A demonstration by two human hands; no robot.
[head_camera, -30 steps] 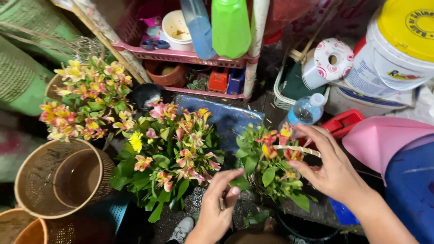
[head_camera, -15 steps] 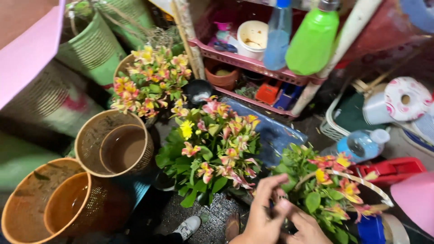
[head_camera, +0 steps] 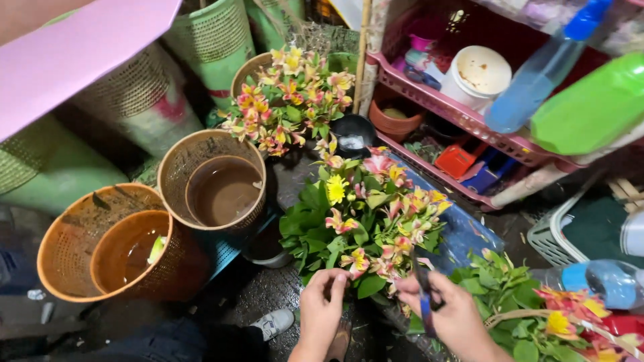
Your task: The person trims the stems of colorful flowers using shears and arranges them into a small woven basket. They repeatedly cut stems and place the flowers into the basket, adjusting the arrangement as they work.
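Observation:
My left hand [head_camera: 322,307] pinches at the lower leaves and stems of the middle flower bunch [head_camera: 365,221], a cluster of pink, yellow and orange blooms with broad green leaves. My right hand [head_camera: 451,315] grips blue-handled scissors [head_camera: 424,295], blades pointing up toward the same bunch. A second bunch [head_camera: 290,100] stands behind it in a woven basket. A third bunch [head_camera: 537,315] lies at the lower right, beside my right wrist.
Two brown woven baskets with water-filled pots [head_camera: 221,191] [head_camera: 127,251] stand at left. Green baskets [head_camera: 221,40] sit behind. A pink shelf rack [head_camera: 463,121] holds a white tub, blue spray bottle and green bottle. A plastic water bottle [head_camera: 600,281] lies right. A shoe [head_camera: 272,323] shows below.
The view swung left and down, bringing the brown baskets into sight. My hands shifted from the right-hand bunch to the base of the middle bunch; the scissors now show in my right hand.

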